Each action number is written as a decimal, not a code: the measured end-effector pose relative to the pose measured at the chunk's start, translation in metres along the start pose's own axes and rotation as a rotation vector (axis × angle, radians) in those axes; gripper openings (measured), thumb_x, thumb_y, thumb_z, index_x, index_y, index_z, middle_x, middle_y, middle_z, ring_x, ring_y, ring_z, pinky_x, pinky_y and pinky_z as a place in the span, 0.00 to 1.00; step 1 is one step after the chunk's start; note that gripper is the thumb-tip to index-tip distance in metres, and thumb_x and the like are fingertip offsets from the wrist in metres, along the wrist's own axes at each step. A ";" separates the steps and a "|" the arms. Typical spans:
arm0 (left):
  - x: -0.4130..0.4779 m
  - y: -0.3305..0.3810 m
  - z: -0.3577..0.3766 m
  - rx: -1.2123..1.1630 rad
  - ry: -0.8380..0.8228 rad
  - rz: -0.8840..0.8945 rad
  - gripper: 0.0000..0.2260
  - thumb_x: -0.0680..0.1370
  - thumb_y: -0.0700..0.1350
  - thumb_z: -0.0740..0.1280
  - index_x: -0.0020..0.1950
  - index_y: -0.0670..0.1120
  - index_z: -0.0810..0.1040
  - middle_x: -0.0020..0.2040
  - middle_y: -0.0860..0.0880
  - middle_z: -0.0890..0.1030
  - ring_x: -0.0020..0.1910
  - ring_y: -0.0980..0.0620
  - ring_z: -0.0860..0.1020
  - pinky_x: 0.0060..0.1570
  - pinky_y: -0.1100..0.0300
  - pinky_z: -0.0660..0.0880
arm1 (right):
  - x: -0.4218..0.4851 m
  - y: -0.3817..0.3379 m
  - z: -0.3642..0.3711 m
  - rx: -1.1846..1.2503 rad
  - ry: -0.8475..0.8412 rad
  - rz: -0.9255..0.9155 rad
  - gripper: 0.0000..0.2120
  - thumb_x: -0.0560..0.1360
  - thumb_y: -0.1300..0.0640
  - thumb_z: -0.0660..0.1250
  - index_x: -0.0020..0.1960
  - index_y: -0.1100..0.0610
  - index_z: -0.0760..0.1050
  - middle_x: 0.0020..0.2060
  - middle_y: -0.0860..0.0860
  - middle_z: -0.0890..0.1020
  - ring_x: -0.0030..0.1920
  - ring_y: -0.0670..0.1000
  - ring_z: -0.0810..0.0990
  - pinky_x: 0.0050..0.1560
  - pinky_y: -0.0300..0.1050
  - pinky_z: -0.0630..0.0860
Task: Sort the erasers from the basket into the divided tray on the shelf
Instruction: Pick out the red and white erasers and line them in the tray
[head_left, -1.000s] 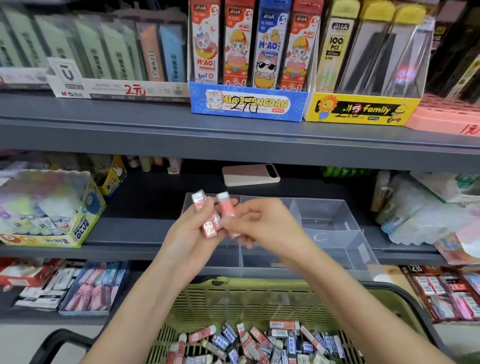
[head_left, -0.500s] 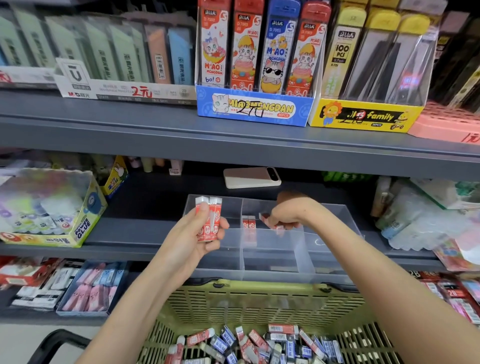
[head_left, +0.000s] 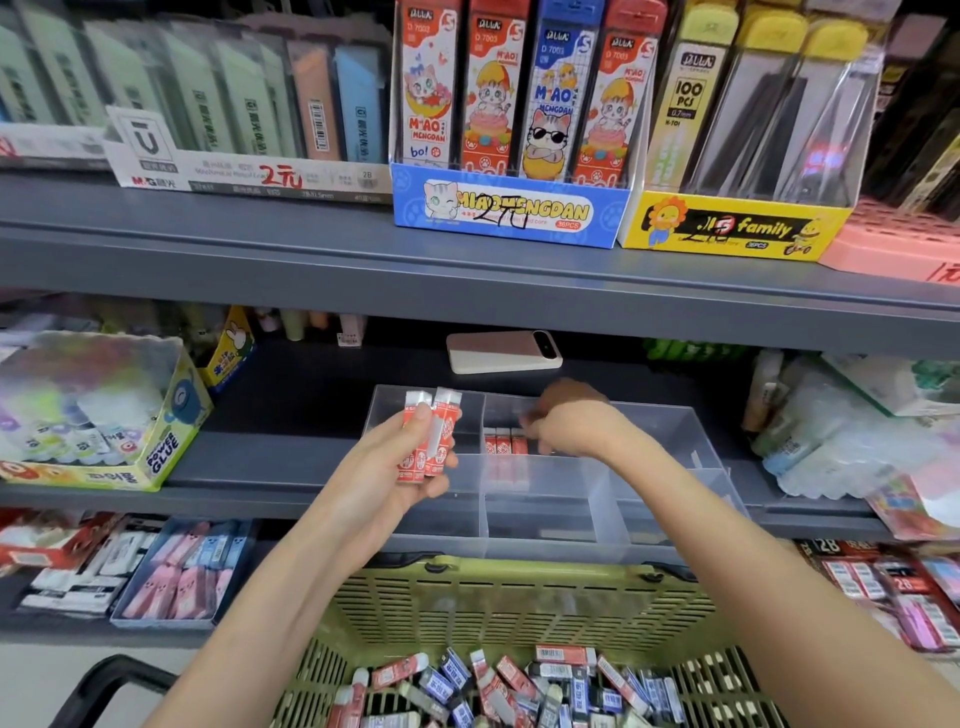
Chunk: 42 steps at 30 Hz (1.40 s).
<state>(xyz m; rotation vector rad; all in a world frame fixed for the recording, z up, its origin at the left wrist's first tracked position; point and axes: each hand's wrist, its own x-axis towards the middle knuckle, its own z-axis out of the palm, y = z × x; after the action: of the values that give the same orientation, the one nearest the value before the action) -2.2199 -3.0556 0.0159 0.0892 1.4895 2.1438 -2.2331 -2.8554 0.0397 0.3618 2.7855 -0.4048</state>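
Red-sleeved, white-tipped: two erasers (head_left: 431, 434) side by side, upright, gripped between thumb and fingers of left hand (head_left: 387, 483), held in front of the left compartment of clear divided tray (head_left: 545, 519). Over to right hand (head_left: 571, 423): blurred, down in the middle rear compartment, fingers too smeared to tell whether clenched or loose. Just beside it, row of three red erasers (head_left: 504, 441) standing in that compartment. Below, green basket (head_left: 519, 597), heaped with red and blue erasers (head_left: 524, 680).

A pink phone (head_left: 501, 353) lies flat below a blue display box (head_left: 511, 210) beside a yellow box (head_left: 727, 228).
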 end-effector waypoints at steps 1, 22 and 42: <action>0.000 0.000 0.001 -0.013 -0.013 -0.004 0.21 0.72 0.52 0.65 0.59 0.40 0.78 0.41 0.46 0.77 0.37 0.54 0.77 0.31 0.62 0.70 | -0.007 0.000 0.000 0.157 0.080 -0.063 0.16 0.78 0.50 0.61 0.36 0.57 0.77 0.34 0.51 0.81 0.35 0.50 0.77 0.37 0.40 0.71; 0.001 0.000 0.009 0.156 -0.039 0.075 0.15 0.75 0.51 0.62 0.55 0.44 0.80 0.38 0.48 0.71 0.35 0.53 0.70 0.30 0.62 0.69 | 0.000 0.027 -0.002 0.361 0.059 -0.016 0.06 0.71 0.65 0.71 0.46 0.59 0.76 0.38 0.54 0.82 0.39 0.54 0.84 0.41 0.36 0.79; 0.007 0.006 0.023 0.355 -0.021 0.107 0.11 0.74 0.42 0.71 0.56 0.47 0.78 0.40 0.45 0.83 0.42 0.53 0.82 0.37 0.60 0.79 | -0.007 0.017 -0.004 0.098 0.154 -0.003 0.08 0.76 0.58 0.63 0.47 0.59 0.80 0.43 0.56 0.82 0.44 0.56 0.80 0.43 0.42 0.75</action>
<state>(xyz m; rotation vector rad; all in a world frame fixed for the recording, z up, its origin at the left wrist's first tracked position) -2.2203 -3.0346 0.0289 0.3221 1.8754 1.9271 -2.2230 -2.8401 0.0416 0.4286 2.9222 -0.5368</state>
